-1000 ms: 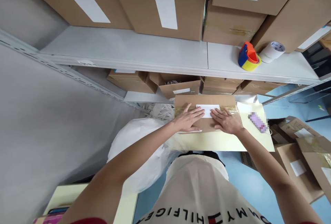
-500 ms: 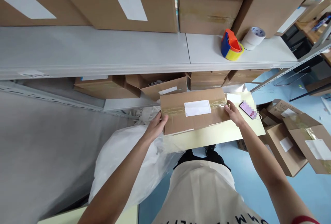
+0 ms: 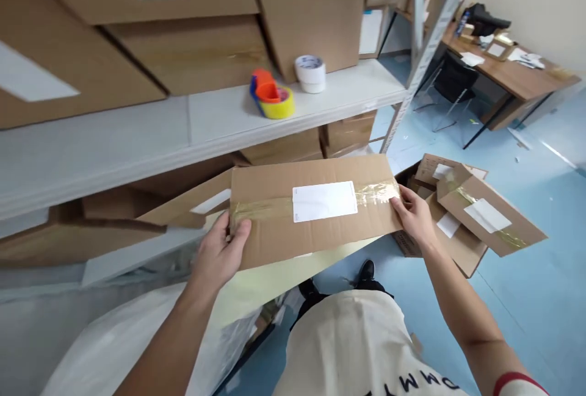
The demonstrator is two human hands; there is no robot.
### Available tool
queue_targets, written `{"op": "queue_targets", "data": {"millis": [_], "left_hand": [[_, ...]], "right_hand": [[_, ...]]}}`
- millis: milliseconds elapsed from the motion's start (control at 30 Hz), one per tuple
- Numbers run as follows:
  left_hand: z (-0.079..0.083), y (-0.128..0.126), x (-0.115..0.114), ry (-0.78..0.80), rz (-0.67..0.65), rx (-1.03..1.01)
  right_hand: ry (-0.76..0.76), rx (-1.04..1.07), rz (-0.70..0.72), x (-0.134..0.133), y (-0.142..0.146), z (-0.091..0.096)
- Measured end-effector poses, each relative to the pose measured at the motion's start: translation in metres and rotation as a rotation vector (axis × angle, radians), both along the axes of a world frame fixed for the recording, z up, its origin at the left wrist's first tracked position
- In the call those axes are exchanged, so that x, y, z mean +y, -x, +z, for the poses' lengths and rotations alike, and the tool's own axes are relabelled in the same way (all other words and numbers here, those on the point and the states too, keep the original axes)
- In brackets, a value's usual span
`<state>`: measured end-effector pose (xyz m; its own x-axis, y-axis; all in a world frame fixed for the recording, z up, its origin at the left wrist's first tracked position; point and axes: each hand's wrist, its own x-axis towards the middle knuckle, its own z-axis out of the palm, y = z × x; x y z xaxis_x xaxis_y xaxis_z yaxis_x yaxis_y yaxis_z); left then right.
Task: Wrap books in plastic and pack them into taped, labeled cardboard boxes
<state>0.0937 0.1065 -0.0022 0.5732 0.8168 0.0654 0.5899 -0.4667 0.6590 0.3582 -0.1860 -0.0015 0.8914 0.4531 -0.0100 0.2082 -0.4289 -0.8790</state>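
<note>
I hold a flat brown cardboard box (image 3: 284,237) between both hands, above a pale yellow table (image 3: 256,283). Clear tape runs along its top and a white label (image 3: 324,201) sits in the middle. My left hand (image 3: 220,252) grips the box's left end, thumb on top. On the box's right end, my right hand (image 3: 414,216) is wrapped round the edge.
A grey shelf (image 3: 137,140) carries large cardboard boxes, a red, blue and yellow tape dispenser (image 3: 270,94) and a white tape roll (image 3: 310,72). Several taped boxes (image 3: 476,213) lie on the blue floor at right. A white plastic bag (image 3: 137,335) is at lower left. A desk (image 3: 513,69) stands far right.
My hands went from pressing flat on the label to gripping the box's two ends. The box has come up off the table, and my view has swung to the right.
</note>
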Motion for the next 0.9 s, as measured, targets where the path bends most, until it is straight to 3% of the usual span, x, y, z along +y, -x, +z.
{"op": "queue_targets", "data": {"millis": [167, 333, 433, 500, 567, 633, 700, 800, 900], "left_hand": [[0.047, -0.134, -0.07, 0.004, -0.225, -0.284], [0.086, -0.311, -0.139, -0.041, -0.67, -0.597], [0.086, -0.428, -0.19, -0.008, -0.907, -0.693], [0.072, -0.495, -0.228, 0.043, -1.036, -0.727], [0.05, -0.544, -0.262, 0.123, -1.132, -0.702], [0.021, -0.572, -0.288, 0.231, -1.167, -0.601], [-0.006, -0.581, -0.302, 0.299, -1.128, -0.46], [-0.038, -0.579, -0.303, 0.316, -1.031, -0.304], [-0.056, -0.577, -0.294, 0.315, -0.995, -0.196]], "right_hand": [[-0.164, -0.146, -0.234, -0.111, -0.057, 0.054], [-0.349, -0.456, -0.6, -0.218, -0.119, 0.088], [-0.383, -0.59, -0.737, -0.282, -0.15, 0.085], [-0.361, -0.611, -0.828, -0.318, -0.166, 0.07], [-0.346, -0.577, -0.933, -0.345, -0.18, 0.047], [-0.331, -0.486, -1.026, -0.363, -0.193, 0.018], [-0.301, -0.363, -1.07, -0.37, -0.206, -0.012], [-0.257, -0.173, -1.045, -0.369, -0.22, -0.051], [-0.232, -0.044, -1.009, -0.363, -0.23, -0.076]]}}
